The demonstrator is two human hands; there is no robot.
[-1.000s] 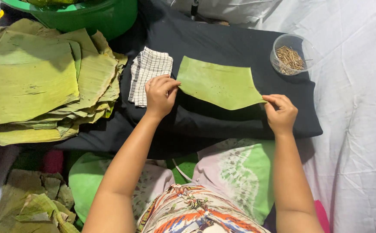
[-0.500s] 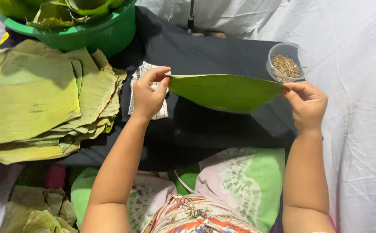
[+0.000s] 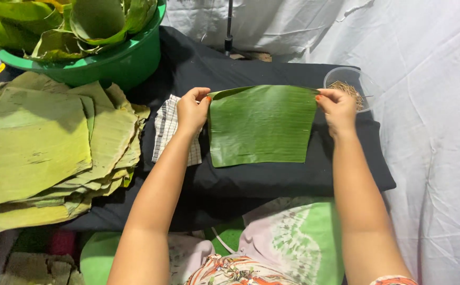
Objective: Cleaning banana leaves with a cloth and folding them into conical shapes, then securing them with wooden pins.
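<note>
Far left of frame I see a thick stack of flattened leaves (image 3: 45, 153), pale yellow-green, piled on the black cloth (image 3: 293, 182). Upper left, a green tub (image 3: 119, 58) packed with rolled and folded leaves, touching the stack's top edge. Just right of the stack, a checked cloth (image 3: 165, 129), folded, lying on the black cloth, partly under my left wrist.

Left hand (image 3: 192, 111), center frame, fingers pinched shut on the upper left corner of the green leaf piece (image 3: 261, 125). That leaf is a roughly square cut, glossy, fresh green, held up by its top edge between both hands, lower edge hanging over the black cloth; can't tell if it touches.

Right hand (image 3: 338, 108), right of center, pinched shut on the leaf's upper right corner. Just behind it, upper right, a clear round bowl (image 3: 364, 82) with thin tan sticks inside.

White sheet (image 3: 435, 137) covers the right side and top. Bottom of frame, patterned green-and-white fabric (image 3: 298, 237) across my lap.
</note>
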